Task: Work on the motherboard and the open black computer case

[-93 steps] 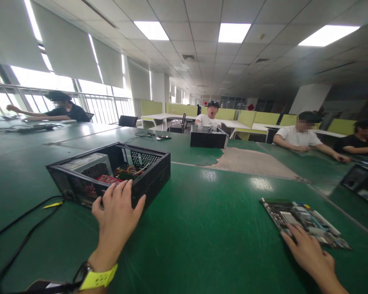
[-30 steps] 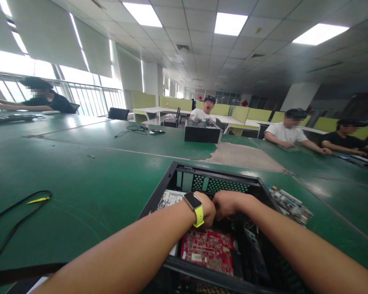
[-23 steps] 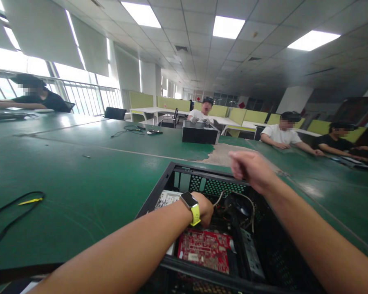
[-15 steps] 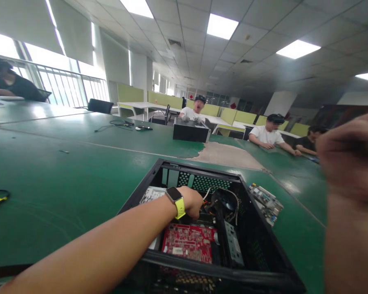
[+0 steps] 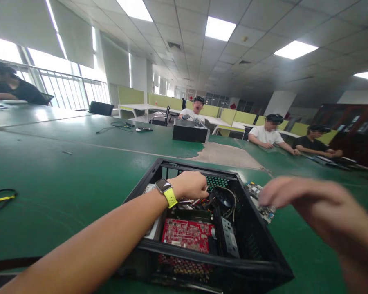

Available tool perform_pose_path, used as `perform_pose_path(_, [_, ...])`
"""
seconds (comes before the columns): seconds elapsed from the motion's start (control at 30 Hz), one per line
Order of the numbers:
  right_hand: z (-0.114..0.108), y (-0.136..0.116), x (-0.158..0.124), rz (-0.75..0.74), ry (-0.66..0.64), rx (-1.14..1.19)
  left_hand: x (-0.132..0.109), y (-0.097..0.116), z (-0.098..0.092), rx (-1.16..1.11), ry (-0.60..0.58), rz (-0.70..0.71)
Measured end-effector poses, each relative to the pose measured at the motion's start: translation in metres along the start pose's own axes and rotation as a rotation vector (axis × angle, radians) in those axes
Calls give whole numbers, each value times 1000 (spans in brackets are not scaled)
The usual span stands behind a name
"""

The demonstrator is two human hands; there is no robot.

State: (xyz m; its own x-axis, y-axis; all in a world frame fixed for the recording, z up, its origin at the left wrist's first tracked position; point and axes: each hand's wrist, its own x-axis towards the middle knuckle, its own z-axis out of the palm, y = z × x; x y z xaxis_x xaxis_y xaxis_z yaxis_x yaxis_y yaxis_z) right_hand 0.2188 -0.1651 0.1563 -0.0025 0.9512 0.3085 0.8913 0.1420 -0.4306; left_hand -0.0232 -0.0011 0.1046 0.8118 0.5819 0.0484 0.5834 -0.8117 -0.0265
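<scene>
A black computer case lies open on the green table. My left hand, with a watch on the wrist, reaches into it with curled fingers near a white cable and a bundle of coloured wires. What the fingertips hold, if anything, is hidden. A dark fan sits just right of that hand, and a red circuit board lies below it in the case. My right hand is in the air right of the case, smeared by motion, in front of a loose motherboard that it partly covers.
Across the table a person works at another computer case. Two people sit at the right and another at the far left. Cables lie at the back, and a black cable with a yellow tie at the left.
My right hand has come down and leftward from the right edge to beside the case. My left hand has lifted slightly inside the case, and the case has shifted a little.
</scene>
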Motion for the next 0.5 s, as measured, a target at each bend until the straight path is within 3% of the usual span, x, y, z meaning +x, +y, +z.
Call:
perform_pose_path(0.1, [40, 22, -31, -3, -271, 67, 0, -6, -7, -10, 153, 12])
perform_pose_path(0.13, [56, 36, -41, 29, -262, 108, 0, -8, -10, -4, 178, 7])
perform_pose_path(0.27, [111, 88, -72, 172, -1, 412, -9, -4, -32, 31, 281, -22])
perform_pose_path(0.33, [128, 94, -78, 211, 38, 589, -26, 12, -40, 11, 334, 18])
perform_pose_path(0.4, [139, 86, -77, 233, 92, 731, -51, 40, -36, -125, 332, 154])
perform_pose_path(0.47, [147, 68, -72, 248, 161, 842, -77, 75, -17, -443, 266, 402])
perform_pose_path(0.5, [150, 56, -68, 254, 183, 907, -89, 93, -2, -489, 230, 460])
